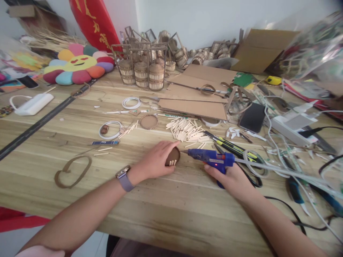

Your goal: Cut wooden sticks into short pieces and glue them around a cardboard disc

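My left hand (154, 160) curls around a small round brown cardboard disc (173, 155) with a raised rim, close to the tabletop. A few short pale sticks stand along the disc's near edge. In my right hand (233, 178) is a blue hot glue gun (211, 157) with a small red light lit and a long glue stick out of its back. The gun's nozzle points left, close to the disc's right rim. Just beyond the disc lies a pile of short wooden sticks (187, 130). A second brown disc (149, 122) lies flat farther back.
Finished miniature baskets (141, 73) stand in frames at the back. Cardboard sheets (193, 107), tape rolls (131, 103) and a brown strip loop (72, 171) lie about. On the right are a utility knife (230, 144), pliers (294, 189), a phone (252, 117), a power strip (291, 125) and cords.
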`<state>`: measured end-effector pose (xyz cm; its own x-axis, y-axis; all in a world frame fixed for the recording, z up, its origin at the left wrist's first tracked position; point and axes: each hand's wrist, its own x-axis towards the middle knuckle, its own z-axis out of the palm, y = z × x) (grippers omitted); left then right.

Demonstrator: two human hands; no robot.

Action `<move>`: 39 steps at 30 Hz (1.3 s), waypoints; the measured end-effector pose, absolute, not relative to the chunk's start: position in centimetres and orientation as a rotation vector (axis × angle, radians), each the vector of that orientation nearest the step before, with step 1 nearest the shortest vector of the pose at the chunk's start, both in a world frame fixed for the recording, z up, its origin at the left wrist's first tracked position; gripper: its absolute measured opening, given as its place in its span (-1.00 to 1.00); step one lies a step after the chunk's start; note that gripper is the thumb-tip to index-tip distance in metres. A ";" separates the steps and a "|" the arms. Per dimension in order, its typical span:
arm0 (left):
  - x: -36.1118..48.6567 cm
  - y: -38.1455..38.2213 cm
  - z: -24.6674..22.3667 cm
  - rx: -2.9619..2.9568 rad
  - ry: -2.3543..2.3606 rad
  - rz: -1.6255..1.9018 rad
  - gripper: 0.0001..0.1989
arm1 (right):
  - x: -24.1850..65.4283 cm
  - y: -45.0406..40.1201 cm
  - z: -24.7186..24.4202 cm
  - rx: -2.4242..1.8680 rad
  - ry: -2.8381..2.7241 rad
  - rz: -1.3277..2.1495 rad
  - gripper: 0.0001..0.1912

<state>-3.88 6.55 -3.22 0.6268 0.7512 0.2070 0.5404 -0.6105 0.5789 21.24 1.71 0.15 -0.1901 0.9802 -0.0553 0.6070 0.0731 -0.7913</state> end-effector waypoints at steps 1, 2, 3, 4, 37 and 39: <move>-3.9 6.6 -3.2 2.385 1.015 0.609 -0.27 | 21.7 1.8 0.4 -1.576 -1.833 1.070 -0.67; -3.9 6.6 -3.3 2.388 1.011 0.612 -0.27 | 22.2 1.9 0.7 -1.568 -1.833 1.205 -0.66; -3.9 6.6 -3.3 2.393 1.005 0.614 -0.27 | 22.7 2.0 0.9 -1.544 -1.855 1.374 -0.63; -3.9 6.5 -3.4 2.396 1.004 0.618 -0.27 | 23.1 2.2 1.1 -1.511 -1.875 1.557 -0.61; -3.9 6.6 -3.7 2.419 1.022 0.648 -0.29 | 17.5 8.2 -0.6 -1.260 -2.860 -0.197 -0.75; -3.9 6.6 -3.6 2.413 1.021 0.645 -0.29 | 17.5 8.3 -0.9 -1.281 -2.829 -0.227 -0.76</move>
<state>-3.87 6.59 -3.55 0.6187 0.7467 0.2445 0.5415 -0.6307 0.5560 17.54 8.25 -0.92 -0.6614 0.7451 0.0853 0.7492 0.6512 0.1210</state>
